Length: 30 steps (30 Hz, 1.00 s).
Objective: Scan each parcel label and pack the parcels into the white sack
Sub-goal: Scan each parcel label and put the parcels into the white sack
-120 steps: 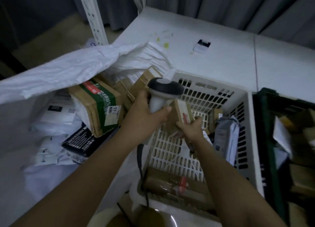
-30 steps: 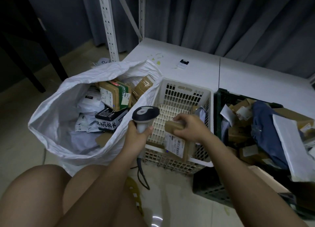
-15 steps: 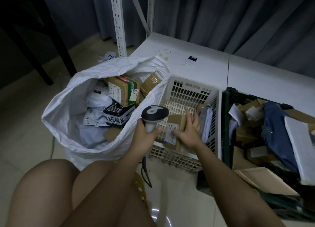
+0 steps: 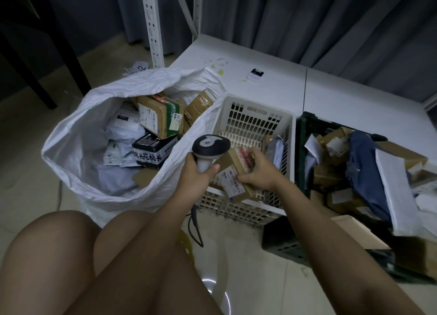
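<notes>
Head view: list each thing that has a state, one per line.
Sack: open, part filled with parcels.
Scanner: upright in the left hand, head over the box.
Box: held by the right hand, label up.
White basket: nearly empty.
Dark crate: full.

Head-worn view, angled down, close over lap.

Dim, bluish indoor light — nothing is brightly lit. A curved white glare (image 4: 216,288) sits on the floor (image 4: 248,267) near the bottom edge. The top-left corner falls into near-black shadow. Wide-angle bending shows at the edges — fine label print stays soft.
</notes>
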Tool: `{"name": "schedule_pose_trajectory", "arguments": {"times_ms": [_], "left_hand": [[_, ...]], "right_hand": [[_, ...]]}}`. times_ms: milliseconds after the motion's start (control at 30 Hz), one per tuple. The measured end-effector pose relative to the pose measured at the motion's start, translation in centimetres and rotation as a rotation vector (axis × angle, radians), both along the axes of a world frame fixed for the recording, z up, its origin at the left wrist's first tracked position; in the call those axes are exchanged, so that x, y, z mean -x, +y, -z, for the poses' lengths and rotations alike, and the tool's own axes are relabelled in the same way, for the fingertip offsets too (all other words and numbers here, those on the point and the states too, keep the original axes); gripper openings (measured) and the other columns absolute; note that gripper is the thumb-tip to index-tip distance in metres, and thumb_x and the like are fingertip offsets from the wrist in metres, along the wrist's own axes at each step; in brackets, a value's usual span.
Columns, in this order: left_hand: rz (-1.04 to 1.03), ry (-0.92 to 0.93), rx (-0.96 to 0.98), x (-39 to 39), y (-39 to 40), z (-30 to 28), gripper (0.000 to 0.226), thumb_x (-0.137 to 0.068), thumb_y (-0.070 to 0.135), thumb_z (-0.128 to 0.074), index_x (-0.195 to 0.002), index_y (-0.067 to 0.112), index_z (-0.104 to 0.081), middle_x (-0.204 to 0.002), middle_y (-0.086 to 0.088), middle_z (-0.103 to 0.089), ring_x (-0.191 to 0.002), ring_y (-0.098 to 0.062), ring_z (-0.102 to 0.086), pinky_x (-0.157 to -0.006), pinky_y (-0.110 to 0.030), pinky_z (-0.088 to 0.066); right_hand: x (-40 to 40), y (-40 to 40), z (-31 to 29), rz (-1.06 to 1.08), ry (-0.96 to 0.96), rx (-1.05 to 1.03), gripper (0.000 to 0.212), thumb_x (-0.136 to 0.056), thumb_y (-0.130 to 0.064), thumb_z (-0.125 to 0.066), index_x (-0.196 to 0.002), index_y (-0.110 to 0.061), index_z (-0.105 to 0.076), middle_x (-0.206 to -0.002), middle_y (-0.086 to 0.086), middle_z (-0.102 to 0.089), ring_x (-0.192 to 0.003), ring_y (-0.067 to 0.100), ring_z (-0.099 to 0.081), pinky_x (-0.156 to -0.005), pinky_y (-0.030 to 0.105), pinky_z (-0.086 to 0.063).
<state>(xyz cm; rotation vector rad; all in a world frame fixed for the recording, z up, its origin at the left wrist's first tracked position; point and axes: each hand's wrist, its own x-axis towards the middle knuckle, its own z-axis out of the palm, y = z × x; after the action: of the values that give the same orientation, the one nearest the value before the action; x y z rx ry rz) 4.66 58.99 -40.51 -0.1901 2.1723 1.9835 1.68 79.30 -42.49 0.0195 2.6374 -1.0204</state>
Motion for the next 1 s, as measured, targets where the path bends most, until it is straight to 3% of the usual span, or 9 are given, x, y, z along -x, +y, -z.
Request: {"name": "schedule_pose_trajectory", "arguments": {"times_ms": [133,267,333,500,567,633,800,933,1000], "left_hand": [[0.000,0.007,0.018,-0.2,-0.2,0.5,0.058,-0.089,0.014,-0.065,-0.139,0.011,-0.036,-0.132,-0.004,-0.052,-0.112,-0.016,-0.051,-0.087,-0.029,-0.042],[-0.014,0.020,0.038,-0.1,-0.6,0.8,0.057,-0.089,0.014,-0.065,-0.137,0.010,-0.036,-0.130,-0.006,-0.052,-0.110,-0.017,-0.052,-0.085,-0.029,-0.042],[-0.018,0.018,0.033,-0.1,-0.6,0.9,0.056,-0.089,0.013,-0.065,-0.137,0.010,-0.037,-0.129,-0.006,-0.053,-0.112,-0.019,-0.053,-0.085,-0.030,-0.042],[0.012,0.016,0.036,-0.2,-0.5,0.7,0.055,-0.090,0.013,-0.064,-0.137,0.009,-0.036,-0.128,-0.004,-0.052,-0.112,-0.016,-0.051,-0.084,-0.028,-0.041],[0.018,0.025,0.036,-0.3,-0.5,0.6,0.055,-0.090,0.013,-0.063,-0.138,0.009,-0.036,-0.127,-0.002,-0.051,-0.111,-0.013,-0.049,-0.085,-0.027,-0.039],[0.017,0.027,0.035,-0.4,-0.4,0.5,0.055,-0.090,0.013,-0.064,-0.137,0.010,-0.037,-0.124,-0.001,-0.051,-0.109,-0.013,-0.049,-0.085,-0.027,-0.038],[0.025,0.012,0.038,-0.6,-0.5,0.4,0.055,-0.090,0.014,-0.064,-0.137,0.012,-0.036,-0.124,0.000,-0.051,-0.111,-0.016,-0.050,-0.087,-0.030,-0.041],[0.046,0.026,0.048,-0.9,-0.7,0.2,0.054,-0.090,0.014,-0.064,-0.137,0.012,-0.037,-0.125,-0.002,-0.052,-0.110,-0.016,-0.052,-0.087,-0.030,-0.042],[0.052,0.044,0.050,-1.1,-0.8,0.1,0.054,-0.089,0.015,-0.064,-0.136,0.012,-0.037,-0.126,-0.001,-0.052,-0.114,-0.017,-0.051,-0.094,-0.032,-0.042]], "right_hand": [[-2.0,-0.5,3.4,-0.008,-0.053,-0.071,0.069,-0.087,-0.038,-0.067,-0.148,-0.024,-0.038,-0.162,0.002,-0.010,-0.146,0.025,-0.022,-0.110,0.048,-0.033],[-3.2,-0.2,3.9,-0.077,-0.053,-0.362,0.059,-0.098,-0.053,-0.040,-0.152,-0.045,-0.017,-0.163,-0.005,0.006,-0.148,0.027,0.006,-0.117,0.053,0.001],[-3.4,-0.1,3.3,-0.095,-0.192,-0.356,0.056,-0.099,-0.052,-0.033,-0.149,-0.053,-0.009,-0.162,-0.007,0.010,-0.146,0.029,0.010,-0.115,0.056,0.000],[-3.4,0.5,2.8,0.035,-0.127,-0.114,0.057,-0.095,-0.038,-0.055,-0.145,-0.030,-0.030,-0.148,0.004,-0.019,-0.138,0.031,-0.023,-0.110,0.042,-0.030],[-4.0,0.8,3.3,0.165,-0.064,0.042,0.044,-0.090,-0.035,-0.067,-0.124,-0.021,-0.044,-0.130,0.003,-0.028,-0.120,0.026,-0.042,-0.090,0.024,-0.049],[-4.7,0.9,3.5,0.221,-0.044,0.144,0.039,-0.088,-0.035,-0.069,-0.117,-0.021,-0.049,-0.124,0.002,-0.030,-0.104,0.019,-0.051,-0.068,0.011,-0.049],[-5.6,1.6,4.3,0.209,-0.029,0.094,0.044,-0.092,-0.026,-0.065,-0.134,-0.024,-0.050,-0.122,0.002,-0.034,-0.105,0.020,-0.049,-0.092,0.025,-0.041],[-5.4,2.1,3.6,0.365,-0.004,0.333,0.038,-0.096,-0.020,-0.059,-0.134,-0.014,-0.055,-0.107,0.011,-0.056,-0.098,0.032,-0.060,-0.091,0.041,-0.051],[-4.9,2.1,2.5,0.485,-0.033,0.477,0.030,-0.099,-0.020,-0.054,-0.129,-0.019,-0.059,-0.121,0.006,-0.057,-0.108,0.027,-0.057,-0.093,0.041,-0.049]]}}
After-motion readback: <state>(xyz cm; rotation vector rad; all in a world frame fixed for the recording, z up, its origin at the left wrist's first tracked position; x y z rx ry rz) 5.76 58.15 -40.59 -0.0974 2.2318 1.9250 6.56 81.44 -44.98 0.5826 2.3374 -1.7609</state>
